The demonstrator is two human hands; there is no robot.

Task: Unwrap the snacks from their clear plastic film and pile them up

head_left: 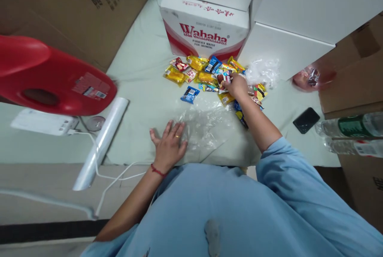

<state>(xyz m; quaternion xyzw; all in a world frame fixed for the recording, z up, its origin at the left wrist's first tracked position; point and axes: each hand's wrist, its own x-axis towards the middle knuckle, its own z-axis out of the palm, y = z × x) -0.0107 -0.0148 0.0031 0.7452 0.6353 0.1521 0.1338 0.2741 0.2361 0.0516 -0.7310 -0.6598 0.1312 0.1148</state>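
Observation:
My left hand [170, 145] lies flat with its fingers spread, at the left edge of a clear plastic bag [206, 127] on the pale green cloth. My right hand [237, 85] reaches into a pile of small wrapped snacks, its fingers closed on a white snack packet [223, 79] with a brown picture. Around it are yellow snack packets [176, 75], a red packet [179, 64] and a blue packet [213, 64]. One blue packet [190, 94] sits apart at the pile's near left. More packets are partly hidden under my right forearm.
Behind the pile stands a white and red Wahaha box [206, 29]. Crumpled clear plastic [263, 71], a black phone [306, 120] and plastic bottles [353, 125] are at right. A red jug [54, 77], white power bank [44, 122] and plastic-film roll [101, 143] are at left.

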